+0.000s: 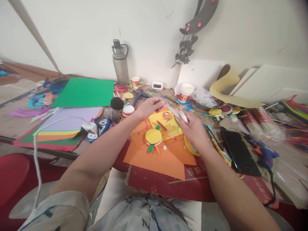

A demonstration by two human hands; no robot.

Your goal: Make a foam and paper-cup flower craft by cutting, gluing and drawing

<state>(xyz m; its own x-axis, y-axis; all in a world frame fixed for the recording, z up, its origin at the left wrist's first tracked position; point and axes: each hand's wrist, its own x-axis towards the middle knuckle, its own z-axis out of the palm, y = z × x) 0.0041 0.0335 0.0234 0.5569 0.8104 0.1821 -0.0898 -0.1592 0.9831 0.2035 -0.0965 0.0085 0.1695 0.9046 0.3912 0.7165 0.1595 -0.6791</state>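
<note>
My left hand [150,107] and my right hand [192,128] meet above the craft papers. Between them they grip a pale, thin stick-like thing [176,112], possibly a glue stick; the left pinches its far end, the right wraps round its near end. Under the hands lies a yellow paper sheet [168,125] on orange paper [166,157]. A yellow paper disc with a green leaf [153,137] rests on the orange sheet. A red pencil [166,130] lies across the yellow sheet.
A steel bottle [120,64] stands at the wall. Green card [84,93] and stacked coloured sheets [62,128] lie left. A paper cup [186,93], black phone [239,152], utility knife [220,146], blue glue gun [262,152] and chenille stems [295,109] crowd the right.
</note>
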